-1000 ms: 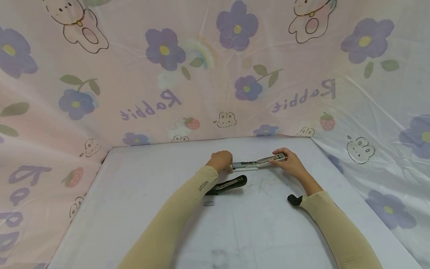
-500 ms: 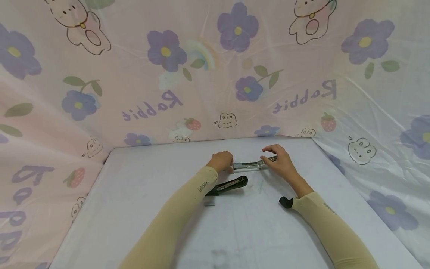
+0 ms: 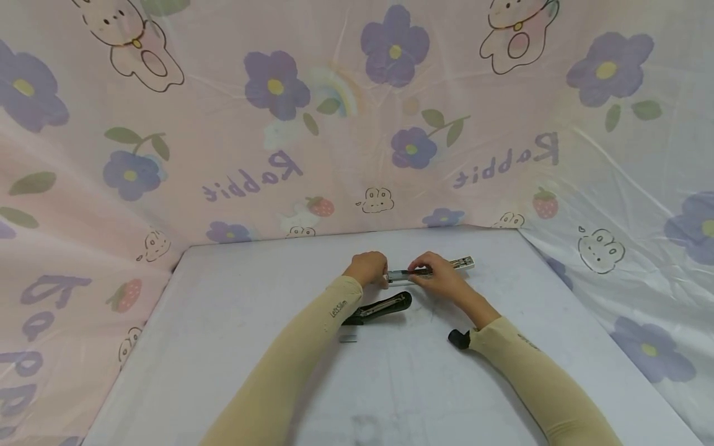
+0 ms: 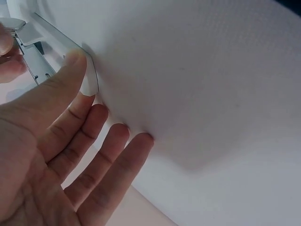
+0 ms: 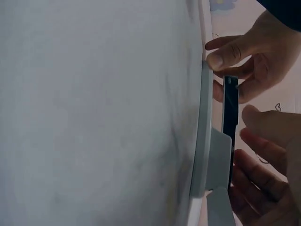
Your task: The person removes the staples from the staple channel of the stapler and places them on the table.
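A white stapler [image 3: 462, 262] lies opened out near the far side of the table, its metal magazine showing. My left hand [image 3: 368, 268] pinches its left end; in the left wrist view the thumb presses the white base [image 4: 61, 40], the other fingers spread loosely beyond it. Over the stapler's middle is my right hand [image 3: 437, 277], thumb and fingertips on either side of the dark magazine part. In the right wrist view those fingertips are right at the dark strip [image 5: 230, 106]; I cannot tell if they pinch it.
A black stapler [image 3: 385, 305], also opened, lies nearer me, partly under the left sleeve. A short strip of staples [image 3: 348, 339] lies in front of it. A black wrist device [image 3: 459, 339] sticks out at the right cuff. Patterned cloth [image 3: 334, 142] hangs behind the white table.
My right hand let go of the stapler's right end and moved left to its middle. The white stapler's raised part still points right. My left hand has kept its hold.
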Demonstrator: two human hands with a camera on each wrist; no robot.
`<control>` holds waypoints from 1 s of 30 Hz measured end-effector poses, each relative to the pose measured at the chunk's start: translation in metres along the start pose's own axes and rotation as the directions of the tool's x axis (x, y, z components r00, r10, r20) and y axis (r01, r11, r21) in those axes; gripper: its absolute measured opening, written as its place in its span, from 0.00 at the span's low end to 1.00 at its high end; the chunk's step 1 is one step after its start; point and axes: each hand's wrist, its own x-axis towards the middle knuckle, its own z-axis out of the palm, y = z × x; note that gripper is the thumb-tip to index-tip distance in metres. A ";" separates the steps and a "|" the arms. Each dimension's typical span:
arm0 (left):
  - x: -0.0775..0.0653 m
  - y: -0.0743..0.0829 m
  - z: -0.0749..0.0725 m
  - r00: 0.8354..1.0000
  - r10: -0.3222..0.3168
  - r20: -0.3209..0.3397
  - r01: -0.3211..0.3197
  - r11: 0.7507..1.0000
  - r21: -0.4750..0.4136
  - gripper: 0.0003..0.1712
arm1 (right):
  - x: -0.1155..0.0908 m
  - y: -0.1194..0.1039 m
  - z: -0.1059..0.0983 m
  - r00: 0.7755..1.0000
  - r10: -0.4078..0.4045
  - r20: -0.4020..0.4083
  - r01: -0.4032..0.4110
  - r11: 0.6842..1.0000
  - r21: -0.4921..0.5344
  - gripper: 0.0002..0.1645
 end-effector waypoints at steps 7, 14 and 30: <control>0.002 0.001 0.000 1.000 -0.010 0.013 0.010 1.000 0.006 0.14 | 0.005 -0.004 0.006 0.999 -0.014 0.047 0.015 1.000 -0.026 0.11; 0.000 0.002 -0.003 1.000 -0.005 0.015 0.005 1.000 0.005 0.13 | 0.007 -0.010 0.008 0.998 -0.003 0.059 0.006 0.999 -0.052 0.09; 0.000 0.004 -0.003 1.000 -0.007 0.014 0.007 1.000 0.013 0.12 | 0.007 -0.018 0.011 0.998 0.057 0.005 -0.057 0.998 -0.034 0.07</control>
